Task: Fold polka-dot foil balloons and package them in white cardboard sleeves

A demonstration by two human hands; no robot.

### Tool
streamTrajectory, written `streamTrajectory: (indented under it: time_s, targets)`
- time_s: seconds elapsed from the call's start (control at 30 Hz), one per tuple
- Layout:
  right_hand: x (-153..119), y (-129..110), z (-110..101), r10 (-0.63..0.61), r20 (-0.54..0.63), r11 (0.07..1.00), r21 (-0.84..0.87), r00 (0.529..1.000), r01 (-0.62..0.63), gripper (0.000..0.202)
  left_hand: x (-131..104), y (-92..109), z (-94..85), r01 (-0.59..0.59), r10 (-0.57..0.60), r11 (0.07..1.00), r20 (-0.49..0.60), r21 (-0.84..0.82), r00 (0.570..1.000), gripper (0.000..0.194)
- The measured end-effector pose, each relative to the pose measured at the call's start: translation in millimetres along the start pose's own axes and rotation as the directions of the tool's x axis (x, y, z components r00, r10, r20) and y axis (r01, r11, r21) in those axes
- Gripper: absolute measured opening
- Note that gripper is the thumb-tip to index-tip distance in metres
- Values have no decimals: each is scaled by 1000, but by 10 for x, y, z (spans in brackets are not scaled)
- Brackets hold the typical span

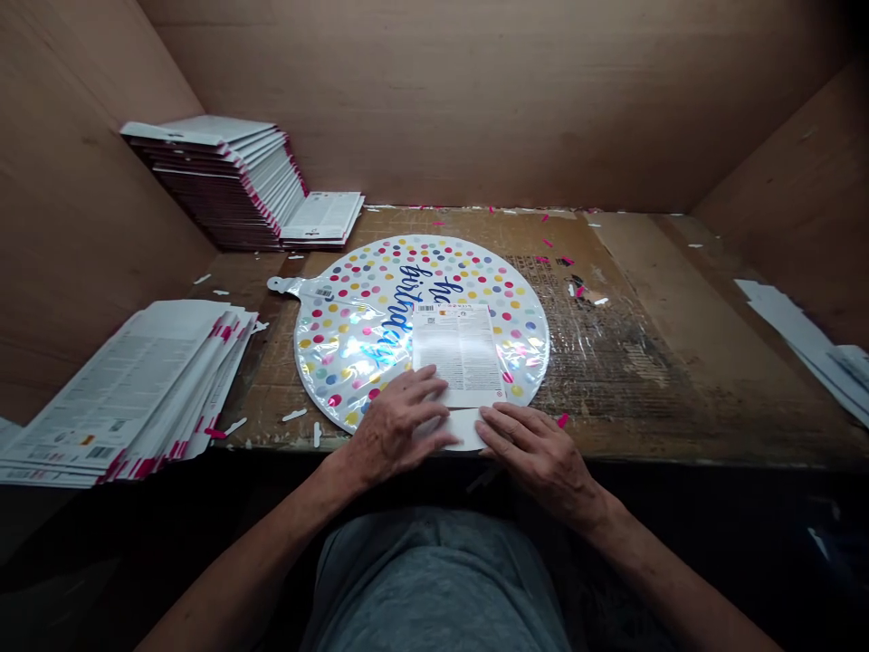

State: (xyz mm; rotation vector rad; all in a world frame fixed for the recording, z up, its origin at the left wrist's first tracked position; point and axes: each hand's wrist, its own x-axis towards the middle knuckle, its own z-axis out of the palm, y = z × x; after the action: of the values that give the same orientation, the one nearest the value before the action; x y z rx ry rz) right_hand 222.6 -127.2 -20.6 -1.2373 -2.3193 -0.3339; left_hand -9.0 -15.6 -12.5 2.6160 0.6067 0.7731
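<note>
A round flat foil balloon (468, 272) with coloured dots and blue "birthday" lettering lies on the worktop, its tail pointing left. On its near part rests a printed paper card (462, 349) with small text and a barcode. The card's plain white flap (465, 429) sits at the near edge, beyond a fold line. My right hand (536, 448) grips the flap at its right side, fingertips on top. At the left edge of card and flap, my left hand (400, 412) has its fingers apart and slightly bent. Its fingertips are a little blurred.
A tall stack of folded cards (217, 181) stands at the back left, with a lower pile (326, 217) beside it. More cards (128, 380) fan out at the left. White strips (807, 349) lie far right. Paper scraps dot the worktop (652, 362); wooden panels (475, 100) enclose it.
</note>
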Motion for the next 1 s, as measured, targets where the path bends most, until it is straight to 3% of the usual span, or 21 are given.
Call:
streamTrajectory:
  time_s: [0.1,0.17,0.23,0.3,0.37,0.47,0.57,0.7,0.77,0.83,0.9,0.93,1.0]
  targets:
    - [36,5,-14,13,-30,998,55,999,-12,17,-174,57,-55,8,-5,999,97,-39,995,52]
    - [93,13,-14,118,-15,985,125,993,-115,16,-198,92,-36,73,-70,997,70,-33,995,37]
    - [185,23,24,289,50,938,184,956,-293,20,-158,127,30,199,-199,980,-2,-7,980,23]
    - [287,34,88,445,93,874,170,891,-454,24,-88,156,124,357,-352,933,-97,46,931,27]
    - [353,42,144,508,57,857,67,859,-511,26,-22,176,222,484,-457,866,-196,125,868,25]
    - [305,51,132,331,78,943,-54,940,-328,39,29,190,322,560,-496,793,-277,240,823,26]
    - [71,81,1,95,139,995,-20,986,-93,41,21,216,341,531,-471,806,-261,262,843,33]
    - [-250,140,-186,-1,55,1000,-15,998,2,39,-22,325,290,469,-439,877,-219,108,871,30]
    - [-289,150,-232,6,-5,1000,-16,1000,-6,47,-25,393,238,507,-505,860,-253,-61,826,38]
    - [-222,141,-228,58,-93,998,-12,994,-59,52,2,438,165,590,-669,739,-262,-325,695,54]
    - [-68,122,-164,88,-171,996,13,981,-87,53,59,444,88,599,-826,485,-108,-637,554,65]
    - [33,112,-111,77,-190,997,31,979,-72,50,95,429,56,563,-860,322,14,-761,510,64]
    - [264,96,24,39,-182,998,58,982,-29,40,174,365,17,447,-864,32,200,-894,462,58]
